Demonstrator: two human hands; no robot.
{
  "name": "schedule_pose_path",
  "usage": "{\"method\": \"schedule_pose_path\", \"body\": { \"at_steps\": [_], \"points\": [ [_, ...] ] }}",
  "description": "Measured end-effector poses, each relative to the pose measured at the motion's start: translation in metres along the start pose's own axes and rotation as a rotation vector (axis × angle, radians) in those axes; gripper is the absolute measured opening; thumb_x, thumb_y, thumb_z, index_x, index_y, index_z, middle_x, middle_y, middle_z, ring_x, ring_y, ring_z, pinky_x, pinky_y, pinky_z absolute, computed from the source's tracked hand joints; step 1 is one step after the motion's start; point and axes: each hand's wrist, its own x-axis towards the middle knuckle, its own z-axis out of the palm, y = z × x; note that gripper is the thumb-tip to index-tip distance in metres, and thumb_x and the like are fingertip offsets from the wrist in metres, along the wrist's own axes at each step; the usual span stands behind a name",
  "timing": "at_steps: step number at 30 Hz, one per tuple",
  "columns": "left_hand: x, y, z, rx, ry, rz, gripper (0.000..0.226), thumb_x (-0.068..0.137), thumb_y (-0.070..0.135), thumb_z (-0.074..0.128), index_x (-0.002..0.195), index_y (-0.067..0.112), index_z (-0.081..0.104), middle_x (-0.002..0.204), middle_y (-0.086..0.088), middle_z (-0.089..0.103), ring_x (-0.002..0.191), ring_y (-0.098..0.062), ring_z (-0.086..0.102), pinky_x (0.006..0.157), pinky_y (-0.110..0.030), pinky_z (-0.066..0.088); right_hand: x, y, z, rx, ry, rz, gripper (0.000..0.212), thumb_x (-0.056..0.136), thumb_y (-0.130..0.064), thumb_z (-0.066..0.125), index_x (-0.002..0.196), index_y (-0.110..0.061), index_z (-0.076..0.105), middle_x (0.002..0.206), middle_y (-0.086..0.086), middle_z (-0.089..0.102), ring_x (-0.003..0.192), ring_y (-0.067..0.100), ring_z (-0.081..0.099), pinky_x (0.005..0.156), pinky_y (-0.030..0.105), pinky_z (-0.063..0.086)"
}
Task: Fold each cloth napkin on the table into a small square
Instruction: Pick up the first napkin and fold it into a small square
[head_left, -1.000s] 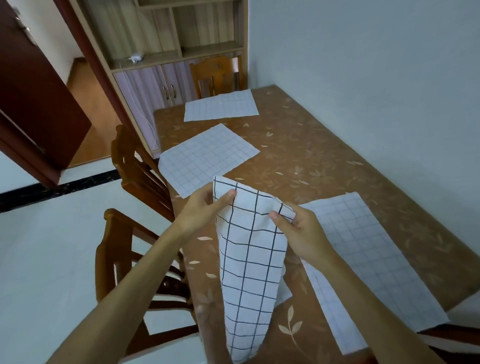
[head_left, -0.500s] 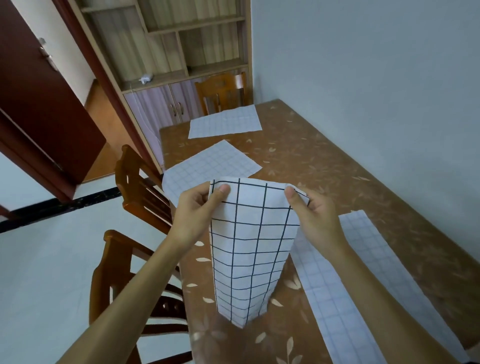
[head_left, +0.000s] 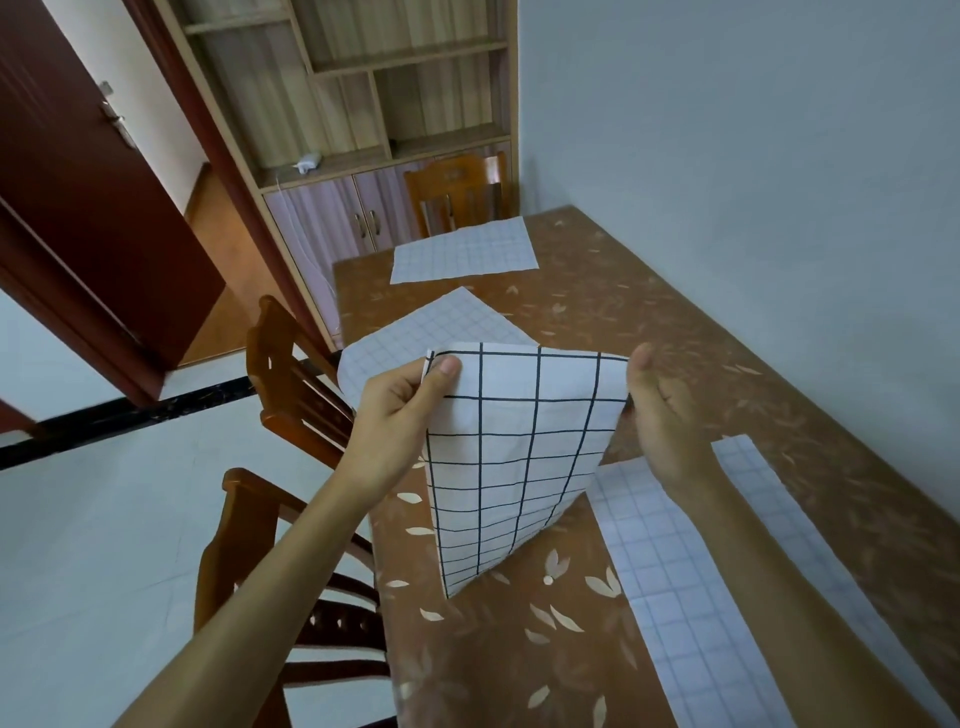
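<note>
Four napkins (head_left: 519, 457) (head_left: 441, 332) (head_left: 465, 252) (head_left: 701, 597), three chairs (head_left: 296, 384) (head_left: 249, 545) (head_left: 457, 192), one table (head_left: 649, 322), two hands (head_left: 400, 410) (head_left: 660, 410).

Over the table's (head_left: 649, 322) near left part hangs the held napkin (head_left: 519, 457), pinched at its top corners by the left hand (head_left: 400, 410) and right hand (head_left: 660, 415). On the table lie the near napkin (head_left: 701, 597) to the right, the middle napkin (head_left: 431, 327) at the left edge and the far napkin (head_left: 462, 252) at the far end.

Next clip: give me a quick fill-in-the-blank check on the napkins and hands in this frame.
1. The left hand and right hand pinch the bold-grid napkin by its top ____.
2. ____ pale-grid napkins lie flat on the table.
3. The nearest one lies partly beneath the person's ____ forearm.
Missing words: corners; three; right.
</note>
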Motion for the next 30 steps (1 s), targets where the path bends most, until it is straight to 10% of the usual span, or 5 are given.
{"method": "schedule_pose_path", "body": {
  "at_steps": [6,12,15,18,30],
  "points": [
    [0.004,0.004,-0.007,-0.045,-0.016,0.079,0.031,0.102,0.025,0.049,0.102,0.01,0.076,0.1,-0.005,0.079,0.095,-0.022,0.074,0.083,-0.034,0.06,-0.008,-0.002,0.006,-0.019,-0.128,-0.059,0.021,0.076,-0.036,0.073,0.089,-0.02,0.077,0.093,-0.008,0.079,0.086,0.016,0.074,0.073,0.031,0.061],
    [0.0,-0.016,-0.016,0.0,-0.164,0.065,0.03,0.086,0.02,0.066,0.114,0.012,0.068,0.106,0.009,0.078,0.101,-0.011,0.073,0.08,-0.021,0.058,-0.009,-0.008,0.014,0.021,0.033,-0.051,0.028,0.073,-0.037,0.075,0.086,-0.012,0.079,0.091,0.005,0.079,0.093,0.04,0.069,0.083,0.053,0.055],
    [-0.003,-0.029,-0.021,0.052,-0.159,0.029,0.022,0.092,0.023,0.066,0.111,0.013,0.072,0.098,-0.004,0.079,0.095,-0.019,0.075,0.081,-0.036,0.062,-0.01,-0.008,0.01,0.001,0.056,-0.023,0.027,0.072,-0.041,0.075,0.084,-0.018,0.079,0.09,0.01,0.078,0.09,0.043,0.069,0.079,0.055,0.058],
    [-0.002,-0.028,-0.025,0.086,-0.155,0.029,0.063,0.09,0.053,0.067,0.095,-0.009,0.064,0.073,-0.03,0.059,0.072,-0.032,0.057,0.068,-0.06,0.053,-0.011,-0.007,0.007,-0.073,0.069,-0.036,0.043,0.072,-0.049,0.074,0.086,-0.008,0.078,0.088,0.008,0.079,0.086,0.039,0.072,0.076,0.057,0.058],
    [-0.011,-0.002,-0.037,-0.134,-0.259,-0.109,0.038,0.104,0.02,0.043,0.111,-0.007,0.068,0.103,-0.02,0.076,0.095,-0.034,0.075,0.078,-0.032,0.063,-0.017,-0.027,-0.005,-0.012,0.028,-0.123,0.076,0.077,-0.063,0.07,0.085,0.012,0.064,0.084,0.038,0.063,0.072,0.046,0.067,0.061,0.056,0.054]
  ]
}}
